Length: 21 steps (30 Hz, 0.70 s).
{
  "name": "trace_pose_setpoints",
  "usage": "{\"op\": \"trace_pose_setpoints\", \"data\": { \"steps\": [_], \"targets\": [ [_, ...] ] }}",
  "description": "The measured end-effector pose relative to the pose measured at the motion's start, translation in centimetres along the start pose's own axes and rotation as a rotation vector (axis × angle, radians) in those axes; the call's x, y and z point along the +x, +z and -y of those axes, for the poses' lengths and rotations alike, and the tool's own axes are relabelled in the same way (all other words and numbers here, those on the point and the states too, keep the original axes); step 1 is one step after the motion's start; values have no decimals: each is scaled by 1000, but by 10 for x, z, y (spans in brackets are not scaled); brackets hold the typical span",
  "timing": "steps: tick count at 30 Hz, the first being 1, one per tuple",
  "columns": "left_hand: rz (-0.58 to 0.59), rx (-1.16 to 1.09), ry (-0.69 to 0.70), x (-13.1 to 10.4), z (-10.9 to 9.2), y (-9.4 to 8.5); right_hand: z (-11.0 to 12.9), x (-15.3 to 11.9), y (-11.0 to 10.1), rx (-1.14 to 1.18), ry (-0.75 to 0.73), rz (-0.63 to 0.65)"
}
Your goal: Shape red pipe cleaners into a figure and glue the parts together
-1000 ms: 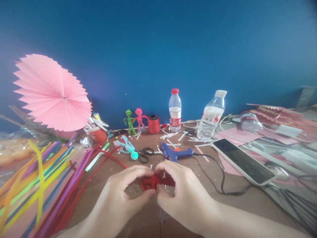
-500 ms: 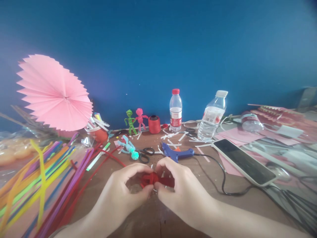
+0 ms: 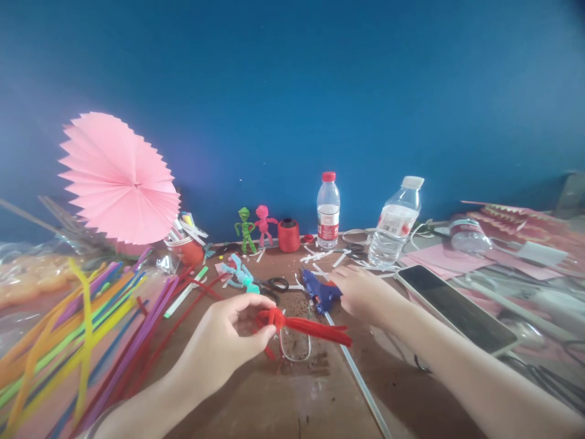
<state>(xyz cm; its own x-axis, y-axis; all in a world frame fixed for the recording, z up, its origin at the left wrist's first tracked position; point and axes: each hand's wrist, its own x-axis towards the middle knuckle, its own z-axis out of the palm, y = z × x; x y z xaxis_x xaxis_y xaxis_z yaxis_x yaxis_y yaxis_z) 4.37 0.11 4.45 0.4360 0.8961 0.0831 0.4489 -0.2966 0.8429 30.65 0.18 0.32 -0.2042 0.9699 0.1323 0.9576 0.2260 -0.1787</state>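
While the left hand (image 3: pixel 233 334) pinches a red fuzzy bundle (image 3: pixel 315 328) between finger and thumb, its long tail pokes right above the brown table (image 3: pixel 269 408). At the blue glue gun (image 3: pixel 323 294) is the right hand (image 3: pixel 359 288), but I can't tell if its fingers grip it. Getting the gun looks like the step now; lifting it calls for a snug hold. Bare wood lies between the arms, crossed by a long glue stick (image 3: pixel 363 381). A tilted bottle (image 3: pixel 395 222) stands behind the right hand, and a phone (image 3: pixel 457 311) sits beside that arm.

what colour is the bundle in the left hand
Red; the bundle in the left hand shows best in the head view.
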Motion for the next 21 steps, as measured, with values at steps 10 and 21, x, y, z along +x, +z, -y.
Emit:
{"op": "trace_pose_setpoints", "data": {
  "steps": [10, 21],
  "targets": [
    [-113, -31, -26, 23, 36, -5, -13, 9, 31, 62, 37, 27],
    [-224, -119, -53, 35, 67, -5, -5, 9, 17, 564, 265, -78]
  ]
}}
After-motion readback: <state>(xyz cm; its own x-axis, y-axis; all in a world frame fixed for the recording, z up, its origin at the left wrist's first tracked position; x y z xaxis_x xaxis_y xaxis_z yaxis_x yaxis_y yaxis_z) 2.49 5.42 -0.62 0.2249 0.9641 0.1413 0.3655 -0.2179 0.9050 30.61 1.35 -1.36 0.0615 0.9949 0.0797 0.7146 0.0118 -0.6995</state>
